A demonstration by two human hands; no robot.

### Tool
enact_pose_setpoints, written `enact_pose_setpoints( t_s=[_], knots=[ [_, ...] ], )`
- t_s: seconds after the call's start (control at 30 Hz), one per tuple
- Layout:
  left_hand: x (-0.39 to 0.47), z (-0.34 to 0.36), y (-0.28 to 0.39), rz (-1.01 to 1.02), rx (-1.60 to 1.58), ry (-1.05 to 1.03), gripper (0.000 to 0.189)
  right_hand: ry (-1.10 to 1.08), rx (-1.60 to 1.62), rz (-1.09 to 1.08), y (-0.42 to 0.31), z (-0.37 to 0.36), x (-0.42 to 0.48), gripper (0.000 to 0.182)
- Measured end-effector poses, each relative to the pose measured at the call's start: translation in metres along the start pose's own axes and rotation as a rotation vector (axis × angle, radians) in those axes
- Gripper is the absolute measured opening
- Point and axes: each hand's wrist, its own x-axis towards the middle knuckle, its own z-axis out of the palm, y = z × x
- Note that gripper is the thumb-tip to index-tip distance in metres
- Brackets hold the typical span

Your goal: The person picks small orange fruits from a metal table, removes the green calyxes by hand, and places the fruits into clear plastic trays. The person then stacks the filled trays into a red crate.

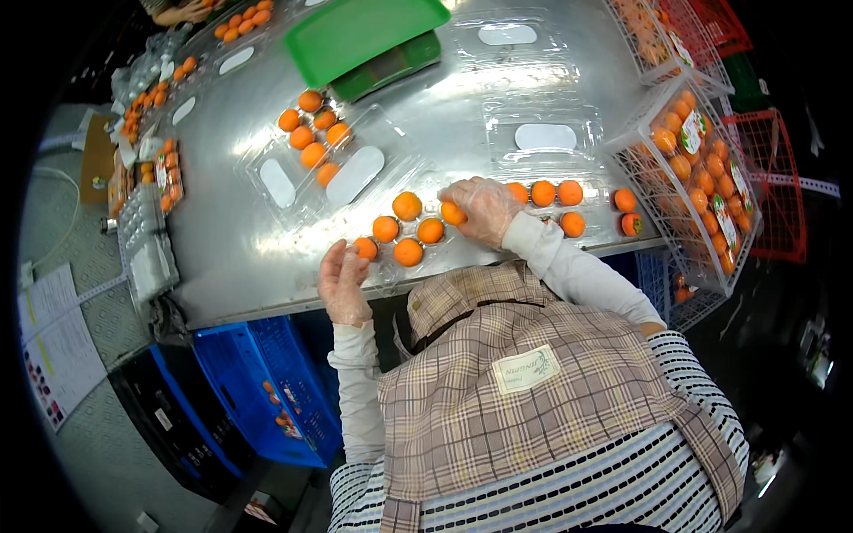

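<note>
On the near side of the metal table, a clear plastic tray (385, 270) holds two slanting rows of orange persimmons (408, 252). My right hand (485, 212), in a thin clear glove, has its fingers around the persimmon (453, 213) at the tray's right end. At the other end, my gloved left hand (344, 280) touches the leftmost persimmon (365, 248); whether it also grips the tray edge is hidden. Beyond my right wrist sits another group of persimmons (543, 193), partly covered by my arm.
Clear packs with white oval labels (356, 174) lie across the metal table (220, 266). Farther back are green trays (366, 36) and more persimmons (313, 154). Filled packs (706, 180) stand in a crate at right. Below the left edge is a blue crate (266, 393). Another person's hand (193, 12) shows top left.
</note>
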Motion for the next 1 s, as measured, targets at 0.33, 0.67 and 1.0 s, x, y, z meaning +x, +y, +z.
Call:
enact_pose_setpoints(
  t_s=[0.33, 0.67, 1.0],
  knots=[
    [-0.027, 0.045, -0.026, -0.063, -0.18, -0.054, 0.029, -0.152, -0.009, -0.014, 0.004, 0.012, 0.016, 0.047],
    [-0.027, 0.084, -0.025, -0.053, -0.098, -0.213, 0.03, 0.278, 0.22, 0.238, 0.052, -0.046, -0.083, 0.044],
    [-0.018, 0.142, -0.005, -0.075, 0.055, -0.515, 0.03, 0.327, 0.031, 0.611, 0.086, -0.023, -0.191, 0.06]
  ],
)
